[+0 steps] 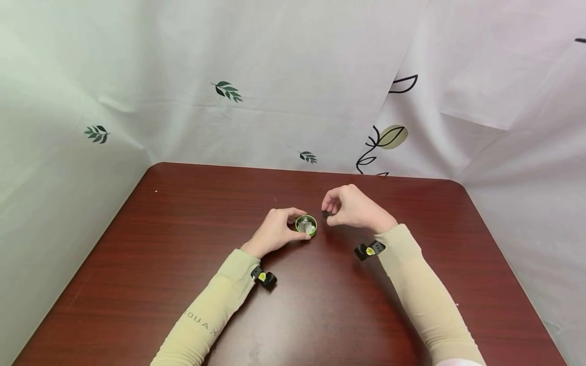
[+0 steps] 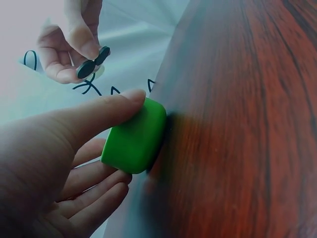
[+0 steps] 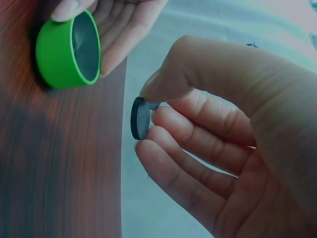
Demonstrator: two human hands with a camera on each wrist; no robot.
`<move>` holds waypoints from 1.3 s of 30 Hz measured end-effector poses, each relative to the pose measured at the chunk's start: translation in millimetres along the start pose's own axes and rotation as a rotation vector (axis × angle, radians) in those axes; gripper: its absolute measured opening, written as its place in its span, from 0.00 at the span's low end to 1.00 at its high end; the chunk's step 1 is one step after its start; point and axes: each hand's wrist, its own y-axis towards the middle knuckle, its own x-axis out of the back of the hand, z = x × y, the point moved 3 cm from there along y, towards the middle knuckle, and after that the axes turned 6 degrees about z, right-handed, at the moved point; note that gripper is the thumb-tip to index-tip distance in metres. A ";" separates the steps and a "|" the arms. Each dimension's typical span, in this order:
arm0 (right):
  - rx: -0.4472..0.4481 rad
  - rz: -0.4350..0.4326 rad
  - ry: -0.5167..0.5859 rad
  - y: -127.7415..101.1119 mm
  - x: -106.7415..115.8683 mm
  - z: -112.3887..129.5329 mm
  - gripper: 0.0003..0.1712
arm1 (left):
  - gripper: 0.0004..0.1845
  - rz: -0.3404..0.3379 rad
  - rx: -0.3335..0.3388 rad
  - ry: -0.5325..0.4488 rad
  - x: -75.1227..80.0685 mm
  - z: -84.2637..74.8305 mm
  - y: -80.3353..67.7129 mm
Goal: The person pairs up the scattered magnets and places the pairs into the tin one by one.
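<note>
A small round green tin [image 1: 305, 225] stands on the brown table, its open mouth up and its inside shiny and silvery. My left hand [image 1: 278, 230] grips it, thumb on the near side and fingers round the far side. In the left wrist view, the thumb presses the green wall of the tin [image 2: 136, 136]. To the right of the tin, my right hand [image 1: 351, 207] is raised over the table. Between thumb and fingertips it pinches small flat black discs [image 3: 140, 119]; two of them [image 2: 86, 69] show in the left wrist view.
The reddish-brown wooden table [image 1: 192, 218] reaches back to a white cloth [image 1: 274, 122] printed with leaves, which hangs behind and at both sides. Each forearm wears a pale sleeve and a black wrist camera [image 1: 264, 277]. A tiny white speck lies at the far left.
</note>
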 end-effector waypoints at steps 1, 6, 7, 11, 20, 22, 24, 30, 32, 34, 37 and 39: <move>0.005 0.000 -0.001 0.7 -0.5 1.1 0.11 | 0.30 0.000 0.003 -0.001 0.1 -0.1 0.1; 0.018 0.001 -0.007 4.0 -3.9 5.0 0.11 | 0.30 -0.001 0.007 0.003 0.2 -0.4 0.6; 0.021 0.000 -0.009 4.7 -4.8 5.8 0.11 | 0.30 -0.001 0.007 0.004 0.1 -0.3 0.8; 0.040 -0.016 -0.019 5.9 -8.9 9.1 0.12 | 0.30 0.001 0.002 0.003 -0.1 -0.2 1.0; 0.112 -0.106 -0.021 5.4 -20.3 13.5 0.14 | 0.30 0.006 -0.009 -0.006 0.5 1.2 1.8; 0.127 -0.120 -0.015 5.1 -22.7 14.3 0.14 | 0.29 0.007 -0.010 -0.004 0.7 1.6 1.7; 0.137 -0.130 -0.011 5.0 -25.4 14.7 0.15 | 0.29 0.007 -0.015 -0.003 0.9 1.6 1.6; 0.153 -0.142 -0.006 5.8 -31.8 16.0 0.15 | 0.29 0.003 -0.020 -0.002 1.4 0.8 1.0; 0.163 -0.155 -0.009 6.2 -33.6 15.8 0.15 | 0.29 0.001 -0.022 -0.004 1.6 0.6 0.7; 0.181 -0.170 -0.010 6.8 -35.4 15.7 0.15 | 0.29 0.002 -0.024 -0.007 1.8 0.4 0.6; 0.202 -0.188 -0.012 7.6 -38.0 14.7 0.14 | 0.29 0.003 -0.026 -0.008 2.1 0.1 0.5; 0.210 -0.193 -0.014 8.3 -39.7 13.8 0.14 | 0.29 0.004 -0.027 -0.008 2.3 -0.3 0.5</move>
